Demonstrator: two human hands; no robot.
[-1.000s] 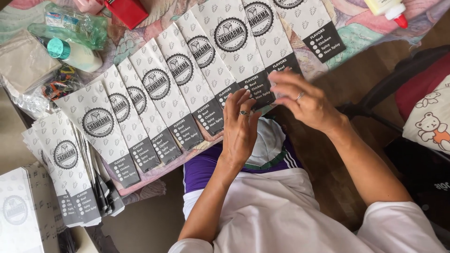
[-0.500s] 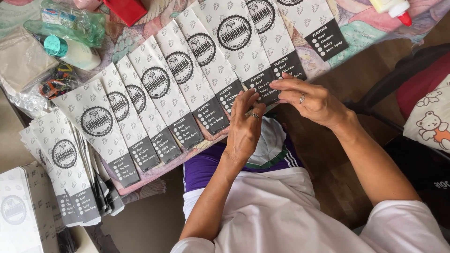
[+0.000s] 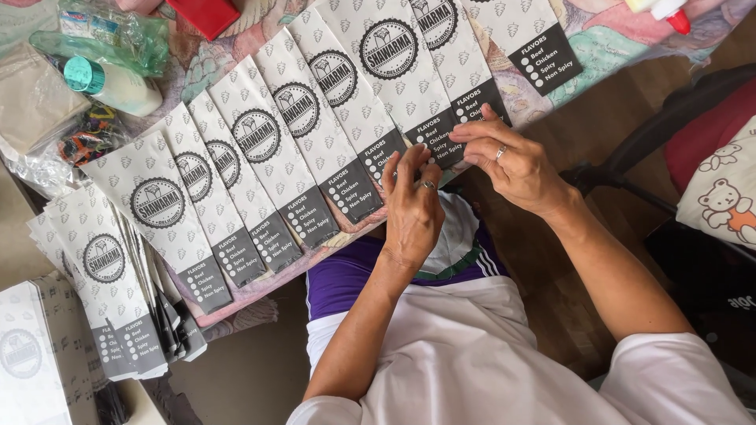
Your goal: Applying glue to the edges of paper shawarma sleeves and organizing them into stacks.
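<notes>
Several white printed paper sleeves with a round black emblem and a black end panel lie overlapped in a row [image 3: 315, 118] across the table. My left hand [image 3: 413, 208] presses its fingertips on the black end of one sleeve [image 3: 378, 161] at the table's near edge. My right hand [image 3: 512, 161], with a ring, pinches the black end of the neighbouring sleeve [image 3: 449, 134] between thumb and fingers. Both hands work close together at the table edge.
A stack of the same sleeves [image 3: 110, 291] sits at the left. A white bottle with a teal cap [image 3: 110, 83], clear plastic bags [image 3: 118, 31] and a red box [image 3: 206, 14] lie at the far side. A dark chair [image 3: 669, 126] stands at the right.
Both hands have stayed at the sleeve ends; my right hand's fingers have shifted slightly along the black panel, and the left fingers have pressed down a little further.
</notes>
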